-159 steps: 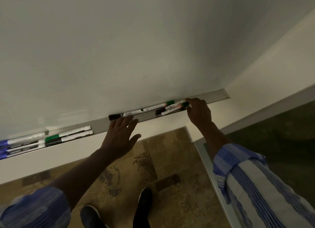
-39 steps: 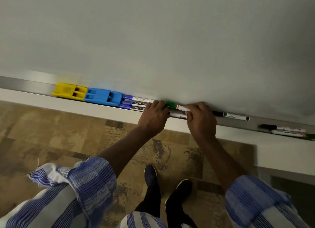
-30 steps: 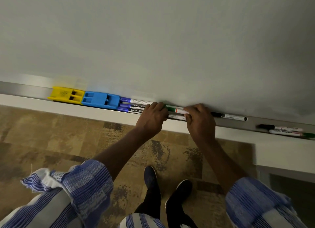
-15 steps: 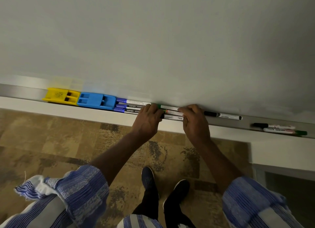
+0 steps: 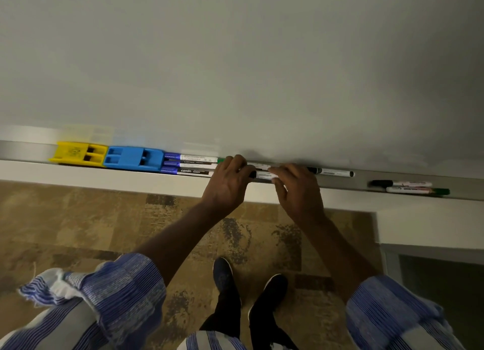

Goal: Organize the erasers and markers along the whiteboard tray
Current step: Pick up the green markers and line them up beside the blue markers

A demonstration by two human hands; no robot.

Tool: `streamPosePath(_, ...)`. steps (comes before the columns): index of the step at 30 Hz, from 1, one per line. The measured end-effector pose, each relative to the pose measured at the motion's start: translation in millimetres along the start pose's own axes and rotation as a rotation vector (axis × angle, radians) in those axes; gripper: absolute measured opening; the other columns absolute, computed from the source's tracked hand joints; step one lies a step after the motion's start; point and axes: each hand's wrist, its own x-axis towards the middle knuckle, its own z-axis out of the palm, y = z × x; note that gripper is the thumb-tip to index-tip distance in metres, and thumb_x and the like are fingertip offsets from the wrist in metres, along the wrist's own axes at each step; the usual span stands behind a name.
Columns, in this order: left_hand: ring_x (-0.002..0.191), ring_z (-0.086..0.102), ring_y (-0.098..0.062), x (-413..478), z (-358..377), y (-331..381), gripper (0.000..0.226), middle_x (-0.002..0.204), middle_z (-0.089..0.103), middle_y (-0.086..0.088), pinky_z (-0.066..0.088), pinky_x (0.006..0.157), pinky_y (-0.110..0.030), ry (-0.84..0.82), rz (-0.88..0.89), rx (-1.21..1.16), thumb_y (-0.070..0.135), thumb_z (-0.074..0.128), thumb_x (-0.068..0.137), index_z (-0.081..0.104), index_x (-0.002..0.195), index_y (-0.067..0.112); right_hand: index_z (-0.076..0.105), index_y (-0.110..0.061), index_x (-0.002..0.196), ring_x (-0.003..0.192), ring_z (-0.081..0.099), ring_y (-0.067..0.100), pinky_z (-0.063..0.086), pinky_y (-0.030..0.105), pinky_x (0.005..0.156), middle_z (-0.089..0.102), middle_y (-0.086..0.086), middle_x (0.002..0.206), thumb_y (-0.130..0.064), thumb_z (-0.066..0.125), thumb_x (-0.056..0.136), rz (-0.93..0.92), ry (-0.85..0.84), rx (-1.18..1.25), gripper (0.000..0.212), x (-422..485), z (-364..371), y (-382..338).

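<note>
Markers, white-barrelled (image 5: 263,175), are being pinched between left hand (image 5: 227,186) and right hand (image 5: 297,192) at frame centre, needing level sliding toward the purple-capped markers (image 5: 190,164).

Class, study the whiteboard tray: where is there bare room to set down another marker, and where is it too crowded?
Bare tray lies left of the yellow eraser, and a short gap separates the lone black-capped marker from the far-right marker pair. From the yellow eraser through the blue eraser, the three purple-capped markers and both hands, it is packed.
</note>
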Motion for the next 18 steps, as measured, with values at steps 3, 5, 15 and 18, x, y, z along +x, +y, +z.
streamPosePath(3,0.105,0.056,-0.031,8,9,11,0.038,0.121,0.059,-0.014,0.049,0.084,-0.043,-0.044,-0.032,-0.009,0.025,0.061,0.094,0.059,0.128,0.009,0.07,-0.011,0.117,0.104,0.061,0.028,0.046,0.037,0.088,0.069,0.009,0.11,-0.014,0.061,0.094,0.068,0.017,-0.049,0.025,-6,-9,20)
streamPosePath(5,0.123,0.051,-0.032,7,14,12,0.052,0.136,0.055,-0.013,0.044,0.097,-0.046,-0.117,-0.044,0.035,0.037,0.06,0.094,0.052,0.138,0.012,0.07,-0.011,0.118,0.107,0.061,0.029,0.048,0.04,0.091,0.069,0.009,0.114,-0.014,0.061,0.094,0.12,0.017,-0.074,0.026,-13,-16,37)
streamPosePath(15,0.153,0.009,-0.032,-18,33,10,0.074,0.166,0.012,-0.013,0.016,0.123,-0.05,-0.315,-0.052,0.182,0.058,0.036,0.1,0.019,0.158,0.015,0.071,-0.007,0.116,0.102,0.063,0.034,0.05,0.038,0.085,0.07,0.014,0.109,0.001,0.062,0.087,0.16,0.051,-0.117,0.031,-29,-23,67)
streamPosePath(18,0.154,0.005,-0.031,-19,33,13,0.077,0.167,0.008,-0.014,0.014,0.124,-0.051,-0.325,-0.074,0.186,0.059,0.035,0.1,0.015,0.159,0.015,0.071,-0.007,0.118,0.103,0.062,0.03,0.053,0.039,0.088,0.07,0.013,0.11,0.002,0.059,0.088,0.153,0.043,-0.063,0.033,-27,-16,58)
